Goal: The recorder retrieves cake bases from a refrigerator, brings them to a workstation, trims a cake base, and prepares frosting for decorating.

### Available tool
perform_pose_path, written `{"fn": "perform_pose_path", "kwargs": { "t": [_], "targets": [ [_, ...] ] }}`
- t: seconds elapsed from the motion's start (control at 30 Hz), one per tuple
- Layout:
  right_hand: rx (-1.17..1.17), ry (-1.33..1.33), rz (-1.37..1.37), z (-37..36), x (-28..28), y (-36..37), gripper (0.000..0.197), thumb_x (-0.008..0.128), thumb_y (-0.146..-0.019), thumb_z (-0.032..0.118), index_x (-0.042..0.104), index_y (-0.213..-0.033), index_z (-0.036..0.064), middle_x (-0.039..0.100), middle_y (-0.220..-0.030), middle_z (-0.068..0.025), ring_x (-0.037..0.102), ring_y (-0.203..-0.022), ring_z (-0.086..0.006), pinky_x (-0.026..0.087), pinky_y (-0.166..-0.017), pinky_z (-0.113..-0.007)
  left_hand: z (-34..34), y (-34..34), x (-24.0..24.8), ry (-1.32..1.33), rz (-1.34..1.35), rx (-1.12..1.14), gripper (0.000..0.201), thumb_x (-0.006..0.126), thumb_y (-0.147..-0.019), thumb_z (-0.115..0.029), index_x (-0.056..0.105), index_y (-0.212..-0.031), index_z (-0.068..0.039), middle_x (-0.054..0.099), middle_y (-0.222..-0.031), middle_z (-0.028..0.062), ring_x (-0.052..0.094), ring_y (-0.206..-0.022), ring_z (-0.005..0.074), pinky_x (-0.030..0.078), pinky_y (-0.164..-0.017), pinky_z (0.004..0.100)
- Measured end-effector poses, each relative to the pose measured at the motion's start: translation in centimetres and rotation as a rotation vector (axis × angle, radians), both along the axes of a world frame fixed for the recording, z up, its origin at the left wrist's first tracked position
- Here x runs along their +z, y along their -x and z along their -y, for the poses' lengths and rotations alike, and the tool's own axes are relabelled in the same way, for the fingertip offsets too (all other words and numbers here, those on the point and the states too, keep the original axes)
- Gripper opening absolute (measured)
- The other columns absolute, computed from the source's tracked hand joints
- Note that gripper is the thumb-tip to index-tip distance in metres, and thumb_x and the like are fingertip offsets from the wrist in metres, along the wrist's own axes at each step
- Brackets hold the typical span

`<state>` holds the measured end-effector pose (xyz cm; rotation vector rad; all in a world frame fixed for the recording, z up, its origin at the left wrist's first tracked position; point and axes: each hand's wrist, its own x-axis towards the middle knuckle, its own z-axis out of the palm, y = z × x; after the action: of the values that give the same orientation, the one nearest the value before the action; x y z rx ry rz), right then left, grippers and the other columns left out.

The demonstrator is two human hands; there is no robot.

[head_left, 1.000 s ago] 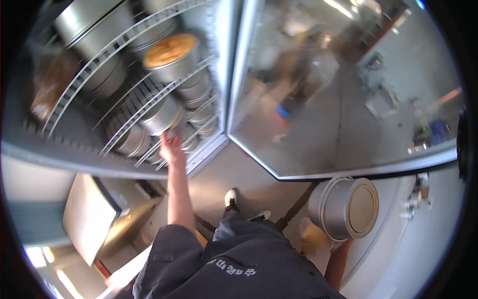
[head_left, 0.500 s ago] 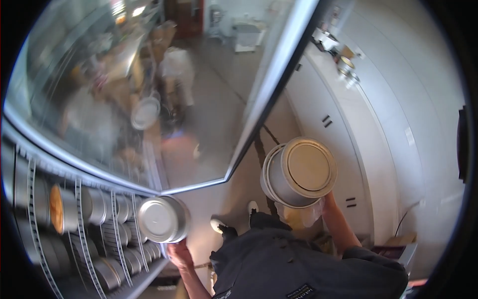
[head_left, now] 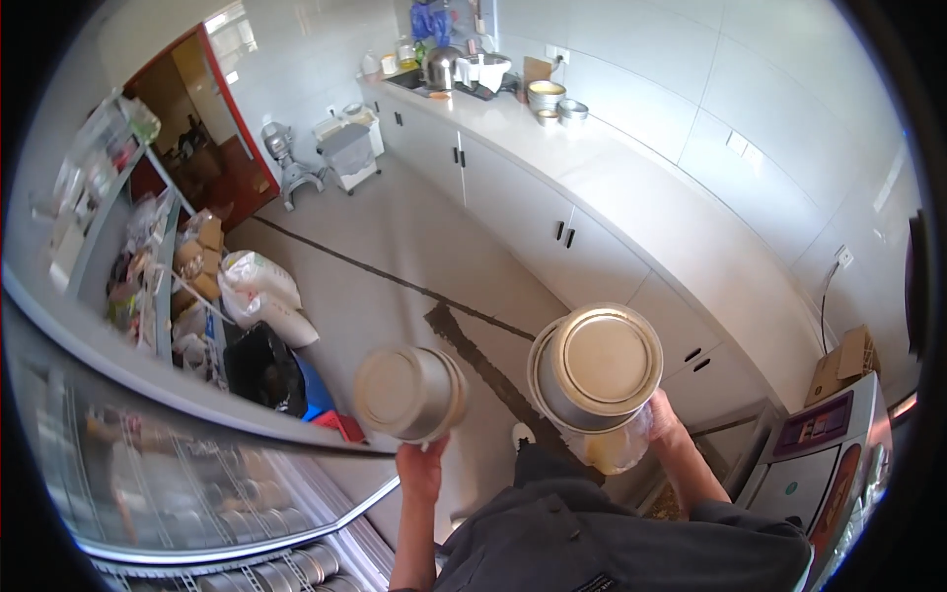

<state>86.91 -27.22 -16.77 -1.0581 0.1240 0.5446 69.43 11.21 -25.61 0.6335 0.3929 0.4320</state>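
Observation:
My left hand [head_left: 422, 474] is closed on a round metal cake tin [head_left: 402, 393], raised with its flat base turned up toward me. Whether a second tin is nested with it, I cannot tell. In my right hand [head_left: 667, 422] is a stack of round cake tins [head_left: 606, 357], their bases also facing up. Clear plastic [head_left: 614, 449] with something yellowish in it hangs below that stack, beside my fingers. The lower rims of both loads are partly hidden. At the lower left, a glass door [head_left: 227, 479] stands in front of racks with several more cake tins [head_left: 306, 564].
A long white counter [head_left: 631, 207] with cabinets runs along the right, with tins [head_left: 546, 94] at its far part. Flour-like sacks [head_left: 261, 291], a black-lined bin [head_left: 264, 370] and crowded shelves [head_left: 163, 257] stand at left. A cardboard box [head_left: 840, 365] sits on a machine [head_left: 819, 444] at right.
My view has turned left to right, toward the counter. My left hand has carried its tin away from the racks, nearer the right-hand stack. The glass door now lies lower left.

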Motion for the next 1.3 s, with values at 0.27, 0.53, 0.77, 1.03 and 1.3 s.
{"fn": "perform_pose_path", "kwargs": {
  "t": [0.27,0.53,0.77,1.03,1.3],
  "targets": [
    [-0.143,0.04,0.121,2.8,1.6,-11.3,0.051,0.071,-0.091,0.035,0.064,-0.121,-0.006,0.072,-0.107,-0.011,0.071,-0.092,-0.0196,0.058,-0.082,-0.034,-7.7,-8.0,1.1,-0.004,0.022,0.455,0.043,0.053,-0.102,-0.033,0.055,-0.137,-0.009,0.06,-0.136,0.0096,0.057,-0.126,0.0261,0.05,-0.109,0.0449],
    [-0.062,0.058,0.155,-1.1,2.5,-23.5,0.033,0.064,-0.094,0.033,0.07,-0.097,0.0002,0.066,-0.082,-0.0024,0.061,-0.067,-0.0083,0.047,-0.054,-0.026,-9.8,-6.0,0.8,-0.077,-0.058,0.909,0.064,0.07,-0.086,-0.022,0.047,-0.14,0.005,0.051,-0.143,0.0184,0.048,-0.136,0.0308,0.047,-0.116,0.0445],
    [0.18,-0.072,0.114,-6.6,1.5,-29.0,0.038,0.06,-0.097,0.037,0.07,-0.11,0.0024,0.071,-0.099,-0.0057,0.068,-0.084,-0.0147,0.055,-0.072,-0.03,-5.7,-2.9,-3.2,-1.139,-0.78,1.279,0.068,0.08,-0.084,-0.001,0.038,-0.138,-0.003,0.054,-0.133,0.0262,0.06,-0.122,0.0327,0.056,-0.103,0.0397],
    [0.518,-0.255,0.12,-13.4,-2.3,-34.4,0.058,0.048,-0.104,0.05,0.055,-0.139,0.0046,0.064,-0.135,-0.0108,0.061,-0.123,-0.0272,0.051,-0.105,-0.043,4.5,1.0,0.1,0.098,0.027,1.446,0.069,0.069,-0.093,-0.038,0.041,-0.141,0.003,0.042,-0.141,0.0142,0.043,-0.137,0.0307,0.04,-0.12,0.0478],
    [0.703,-0.21,0.027,-23.5,-5.6,-35.0,0.059,0.048,-0.104,0.051,0.055,-0.141,0.0054,0.063,-0.138,-0.0085,0.061,-0.124,-0.0265,0.049,-0.107,-0.043,13.9,13.7,-0.9,-0.077,-0.164,1.765,0.059,0.068,-0.095,-0.041,0.049,-0.132,0.002,0.054,-0.126,0.0164,0.052,-0.126,0.0335,0.04,-0.119,0.0503]
  ]
}}
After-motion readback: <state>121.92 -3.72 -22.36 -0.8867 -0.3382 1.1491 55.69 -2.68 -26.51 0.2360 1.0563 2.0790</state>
